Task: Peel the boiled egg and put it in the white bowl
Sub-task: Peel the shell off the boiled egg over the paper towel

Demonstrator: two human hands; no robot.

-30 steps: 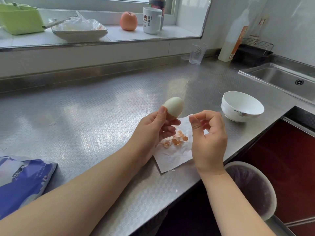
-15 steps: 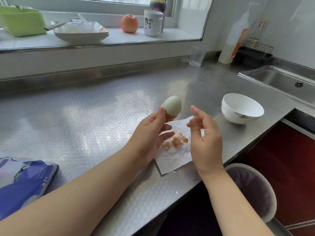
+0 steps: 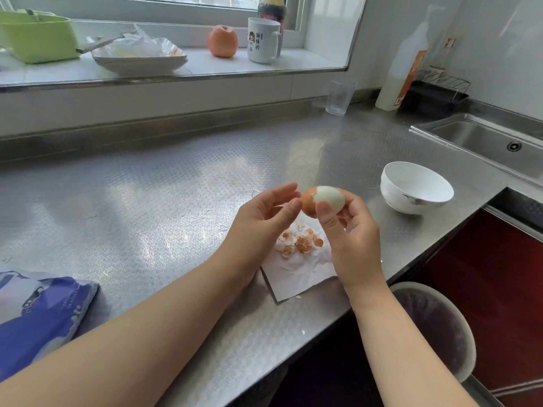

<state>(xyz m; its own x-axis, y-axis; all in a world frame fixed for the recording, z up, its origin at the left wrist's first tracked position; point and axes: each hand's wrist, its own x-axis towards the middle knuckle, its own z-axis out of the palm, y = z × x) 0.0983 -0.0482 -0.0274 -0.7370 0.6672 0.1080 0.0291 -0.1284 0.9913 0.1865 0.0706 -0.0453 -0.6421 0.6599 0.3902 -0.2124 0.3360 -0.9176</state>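
The boiled egg point(image 3: 329, 198) is held above the steel counter, half peeled: white on its right, brown shell on its left end. My right hand point(image 3: 352, 239) grips it from below, thumb pressed on the front. My left hand point(image 3: 258, 218) meets the shell end with thumb and fingertip. The white bowl point(image 3: 417, 198) stands to the right of the egg with nothing in it. Several shell pieces point(image 3: 299, 243) lie on a white napkin point(image 3: 296, 271) under my hands.
A bin point(image 3: 440, 327) with a dark liner stands below the counter edge at the right. A sink point(image 3: 484, 136) lies at the far right, a clear glass point(image 3: 339, 96) at the back. A blue bag point(image 3: 38, 315) rests at the near left.
The egg has passed from my left hand's grip into my right hand and turned onto its side, so the brown shell end now shows. My left hand's fingertips stay on that end.
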